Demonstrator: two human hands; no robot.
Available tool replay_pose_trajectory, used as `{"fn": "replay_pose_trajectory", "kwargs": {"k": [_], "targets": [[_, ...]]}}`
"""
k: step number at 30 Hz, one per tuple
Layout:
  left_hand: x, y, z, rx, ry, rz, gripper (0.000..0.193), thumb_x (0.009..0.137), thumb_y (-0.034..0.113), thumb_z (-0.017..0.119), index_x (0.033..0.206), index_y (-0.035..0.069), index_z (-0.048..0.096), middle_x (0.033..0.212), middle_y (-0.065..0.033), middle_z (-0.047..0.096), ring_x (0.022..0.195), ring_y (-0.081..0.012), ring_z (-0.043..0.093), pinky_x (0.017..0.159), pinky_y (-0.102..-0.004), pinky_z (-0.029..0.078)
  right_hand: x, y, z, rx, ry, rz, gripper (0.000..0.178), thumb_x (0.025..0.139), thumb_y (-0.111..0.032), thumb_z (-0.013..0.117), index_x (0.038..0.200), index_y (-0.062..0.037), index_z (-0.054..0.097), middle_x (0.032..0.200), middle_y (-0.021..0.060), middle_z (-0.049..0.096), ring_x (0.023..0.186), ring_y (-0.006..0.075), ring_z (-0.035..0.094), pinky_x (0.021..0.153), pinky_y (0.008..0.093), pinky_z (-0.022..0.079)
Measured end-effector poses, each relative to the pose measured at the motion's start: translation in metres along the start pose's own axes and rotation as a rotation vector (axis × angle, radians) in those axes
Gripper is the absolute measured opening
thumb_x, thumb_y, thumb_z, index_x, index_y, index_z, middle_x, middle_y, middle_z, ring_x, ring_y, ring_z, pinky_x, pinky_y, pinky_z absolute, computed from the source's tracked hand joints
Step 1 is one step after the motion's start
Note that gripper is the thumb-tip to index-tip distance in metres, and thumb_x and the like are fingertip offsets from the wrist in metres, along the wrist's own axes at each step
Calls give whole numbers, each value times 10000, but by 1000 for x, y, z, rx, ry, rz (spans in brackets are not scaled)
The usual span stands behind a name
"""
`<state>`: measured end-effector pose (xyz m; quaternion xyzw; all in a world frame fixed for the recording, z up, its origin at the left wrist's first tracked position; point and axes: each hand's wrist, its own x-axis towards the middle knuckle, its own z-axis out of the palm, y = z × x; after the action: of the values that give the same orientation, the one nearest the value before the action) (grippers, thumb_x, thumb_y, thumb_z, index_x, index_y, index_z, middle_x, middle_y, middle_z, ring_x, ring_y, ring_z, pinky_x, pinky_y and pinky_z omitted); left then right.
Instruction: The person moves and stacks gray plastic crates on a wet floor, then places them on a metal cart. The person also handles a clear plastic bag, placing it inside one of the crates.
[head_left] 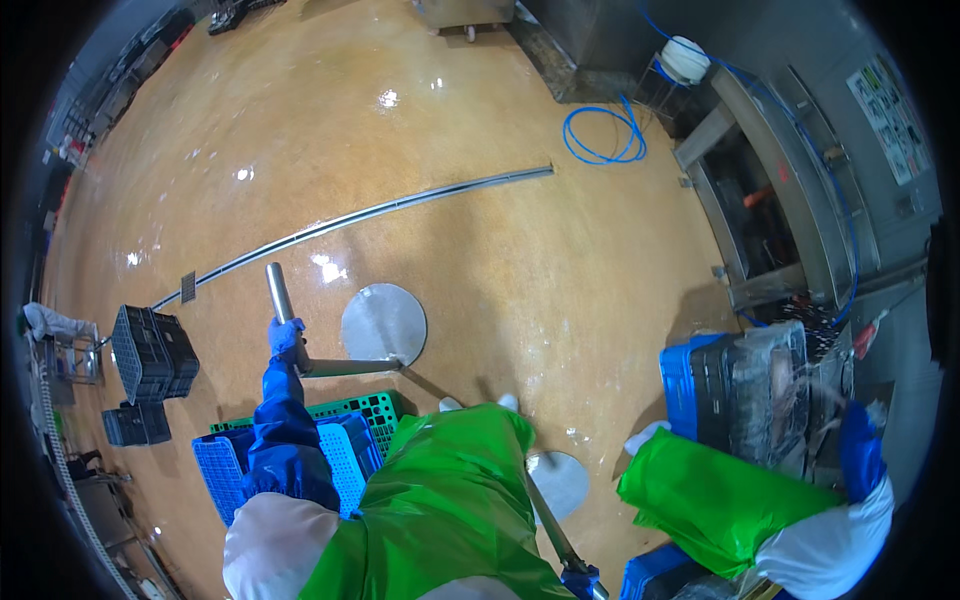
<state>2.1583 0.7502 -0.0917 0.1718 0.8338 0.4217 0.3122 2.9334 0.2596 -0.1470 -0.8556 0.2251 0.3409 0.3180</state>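
My left hand (287,341), in a blue glove, is closed around a silver metal tube (278,290) that sticks up beyond it. From beside this hand a metal bar (350,367) runs right to the near edge of a round, flat metal disc (383,322) low over or on the floor; how they join is not clear. At the lower edge my right hand (581,579), also blue-gloved, grips a metal pole (552,523). That pole slants up toward a second round metal disc (559,486). My green apron (450,500) hides part of it.
Blue crates (347,455) and a green pallet (380,405) stand by my left arm, with black crates (152,355) farther left. A co-worker in a green apron (725,500) is close on my right, near stacked crates (700,385). A drain channel (370,212) crosses the wet floor; a blue hose (605,150) lies beyond.
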Motion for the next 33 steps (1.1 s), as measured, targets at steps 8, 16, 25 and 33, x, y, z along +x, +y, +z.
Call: {"fn": "replay_pose_trajectory", "kwargs": {"k": [8, 16, 25, 33], "targets": [[60, 19, -61, 80, 144, -78, 318, 583, 103, 638, 865, 23, 515, 624, -70, 518, 448, -181, 505, 400, -319, 454, -3, -116, 111, 401, -257, 178, 244, 744, -397, 624, 846, -179, 584, 848, 11, 635, 800, 186, 591, 703, 336, 472], [102, 10, -78, -42, 272, -185, 342, 585, 120, 627, 891, 38, 499, 628, -51, 500, 447, -163, 492, 401, -301, 442, -55, -274, 310, 324, -346, 127, 247, 726, -372, 600, 849, -160, 565, 860, 23, 618, 807, 192, 577, 727, 349, 466], [123, 51, -74, -157, 465, -309, 329, 589, 132, 616, 867, 20, 479, 626, -67, 498, 455, -170, 499, 409, -304, 428, -138, -403, 515, 100, -519, 57, 252, 708, -338, 555, 845, -127, 538, 861, 42, 589, 802, 201, 557, 749, 369, 455], [129, 61, -72, -257, 566, -393, 391, 580, 84, 628, 941, 27, 487, 681, -61, 495, 504, -160, 510, 435, -300, 442, -322, -489, 756, -284, -695, -274, 289, 709, -359, 545, 840, -102, 530, 851, 66, 580, 818, 255, 551, 813, 412, 440]]}}
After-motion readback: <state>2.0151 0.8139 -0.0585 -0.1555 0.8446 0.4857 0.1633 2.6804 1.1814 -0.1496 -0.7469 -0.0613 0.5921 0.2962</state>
